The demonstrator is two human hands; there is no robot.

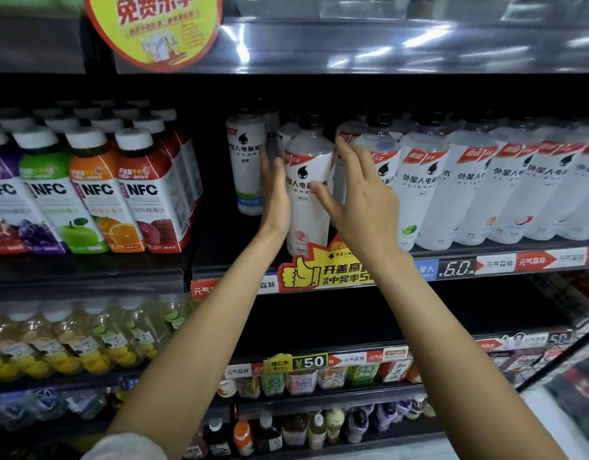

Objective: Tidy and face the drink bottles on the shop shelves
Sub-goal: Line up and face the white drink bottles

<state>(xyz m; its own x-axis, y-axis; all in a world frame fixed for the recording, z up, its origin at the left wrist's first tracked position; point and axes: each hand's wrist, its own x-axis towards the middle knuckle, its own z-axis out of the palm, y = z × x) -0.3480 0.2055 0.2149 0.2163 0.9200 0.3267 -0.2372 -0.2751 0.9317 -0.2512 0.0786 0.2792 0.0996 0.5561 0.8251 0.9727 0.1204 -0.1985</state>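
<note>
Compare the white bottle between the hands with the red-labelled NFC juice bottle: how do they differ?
The white black-capped bottle is tall and round with a plain white wrap; the red NFC juice bottle is squarer, white-capped, with fruit pictures. The white one stands between open hands; the juice stands untouched. Both are upright, labels forward.

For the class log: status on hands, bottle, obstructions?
Left hand and right hand open, flanking white electrolyte bottle. Bottle upright at shelf front. Yellow promo tag below.

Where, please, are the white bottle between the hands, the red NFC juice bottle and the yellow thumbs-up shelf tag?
White bottle between the hands (pixel 308 190): head view, on its label.
Red NFC juice bottle (pixel 150 194): head view, on its front label.
Yellow thumbs-up shelf tag (pixel 323 270): head view, on its printed face.
</note>
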